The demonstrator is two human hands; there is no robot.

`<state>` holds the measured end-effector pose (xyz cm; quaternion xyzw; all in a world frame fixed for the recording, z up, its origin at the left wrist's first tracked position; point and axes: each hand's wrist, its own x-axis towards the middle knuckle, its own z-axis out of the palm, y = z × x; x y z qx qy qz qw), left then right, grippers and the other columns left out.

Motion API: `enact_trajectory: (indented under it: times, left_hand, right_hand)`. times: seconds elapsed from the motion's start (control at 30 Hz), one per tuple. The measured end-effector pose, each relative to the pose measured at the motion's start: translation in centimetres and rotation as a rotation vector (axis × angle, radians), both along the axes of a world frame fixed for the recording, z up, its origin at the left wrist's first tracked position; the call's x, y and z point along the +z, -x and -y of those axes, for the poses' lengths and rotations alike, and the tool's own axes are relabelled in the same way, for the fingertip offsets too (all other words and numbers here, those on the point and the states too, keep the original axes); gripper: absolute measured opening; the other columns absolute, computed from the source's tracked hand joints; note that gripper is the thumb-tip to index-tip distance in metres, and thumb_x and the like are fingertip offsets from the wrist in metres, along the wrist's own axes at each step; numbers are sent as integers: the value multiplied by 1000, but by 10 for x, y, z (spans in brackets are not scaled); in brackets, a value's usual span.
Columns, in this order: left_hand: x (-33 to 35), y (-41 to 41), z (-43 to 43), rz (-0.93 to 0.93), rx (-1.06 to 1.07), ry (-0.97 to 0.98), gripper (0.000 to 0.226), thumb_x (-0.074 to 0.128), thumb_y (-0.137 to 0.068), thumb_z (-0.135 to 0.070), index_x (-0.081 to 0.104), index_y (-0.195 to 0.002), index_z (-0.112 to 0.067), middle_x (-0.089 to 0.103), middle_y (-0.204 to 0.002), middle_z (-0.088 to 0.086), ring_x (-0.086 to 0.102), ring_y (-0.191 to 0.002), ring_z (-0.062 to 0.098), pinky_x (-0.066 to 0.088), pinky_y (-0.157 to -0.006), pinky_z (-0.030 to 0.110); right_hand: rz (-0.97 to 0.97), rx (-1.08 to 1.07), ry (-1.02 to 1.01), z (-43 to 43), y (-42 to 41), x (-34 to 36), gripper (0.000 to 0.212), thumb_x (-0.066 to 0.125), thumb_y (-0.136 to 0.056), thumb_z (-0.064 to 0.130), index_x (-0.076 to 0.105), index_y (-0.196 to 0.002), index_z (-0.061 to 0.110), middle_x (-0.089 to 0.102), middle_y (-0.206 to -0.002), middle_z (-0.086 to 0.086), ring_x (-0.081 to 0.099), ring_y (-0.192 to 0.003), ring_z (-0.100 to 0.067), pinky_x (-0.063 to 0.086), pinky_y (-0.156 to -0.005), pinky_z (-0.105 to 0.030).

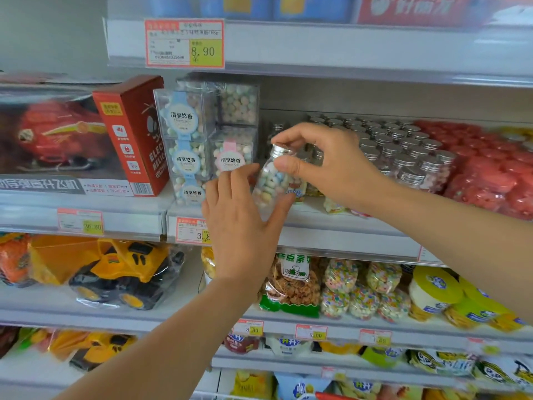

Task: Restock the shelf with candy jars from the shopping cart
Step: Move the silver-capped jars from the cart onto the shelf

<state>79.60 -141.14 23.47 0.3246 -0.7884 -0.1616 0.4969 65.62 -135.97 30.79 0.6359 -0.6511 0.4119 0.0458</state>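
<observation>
Showing the head view: a candy jar is held in front of the middle shelf, just above its front lip and left of the rows of silver-capped jars already stocked. The right hand pinches the jar at its silver cap, thumb in front and fingers curled over the top. The left hand is spread, fingers straight against the jar's left flank and thumb beneath its base, steadying rather than gripping. The jar's long axis is near upright, tilted so the cap points up and right, the base down and left toward the left hand. Bare shelf lies just behind and right of the base, so the placing move probably runs forward and down, led by the right hand. Clear candy boxes stand just left.
</observation>
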Motion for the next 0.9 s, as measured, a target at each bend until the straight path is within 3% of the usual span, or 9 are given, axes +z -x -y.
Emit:
enact_trajectory:
  times: [0.07,0.23,0.37,0.5,0.63,0.8,0.9]
  left_hand:
    - [-8,-7,3,77,23,95,44,51,-89,-49,51,-119,-17,51,-111,-1,42,-106,20,31,-91,30]
    - [-25,-21,6,219,29,164,37,45,-91,-38,51,-121,-17,54,-113,0,45,-109,23,31,-93,34]
    - [-31,-25,7,320,-11,224,35,41,-91,-32,57,-118,-16,55,-112,-1,47,-107,23,31,-96,34]
    - [-37,-31,11,429,-31,292,42,45,-89,-28,54,-128,-14,53,-124,2,46,-120,24,32,-108,44]
    - [-40,-33,12,494,-54,296,51,41,-88,-27,46,-137,-15,48,-132,2,41,-131,25,23,-116,47]
    - [-45,-35,13,536,-41,329,56,39,-87,-25,43,-141,-13,47,-137,5,39,-134,26,21,-116,49]
    - [-46,-35,13,544,-34,336,55,39,-87,-25,44,-140,-11,47,-137,6,39,-133,26,21,-117,48]
  right_hand:
    - [30,-6,21,1,3,4,36,64,-78,52,65,-109,33,66,-99,20,59,-101,3,37,-103,-51]
    - [10,-134,-2,16,13,10,33,71,-74,54,66,-98,32,66,-88,18,61,-90,0,39,-99,-51]
    - [-236,-270,-22,33,7,8,36,72,-73,60,65,-91,30,68,-86,15,56,-100,-7,25,-89,-34]
    - [-500,-362,-96,41,5,3,47,64,-70,71,65,-87,27,52,-76,14,47,-107,-16,14,-74,-36]
    - [-604,-367,-123,44,6,4,49,53,-77,74,66,-89,28,61,-90,5,45,-111,-19,21,-84,-40]
    - [-550,-282,-194,42,10,9,32,52,-86,52,65,-110,35,65,-100,11,47,-113,-17,22,-91,-41]
    - [-562,-304,-201,47,12,8,31,55,-84,58,66,-96,32,67,-92,11,51,-105,-14,22,-87,-40]
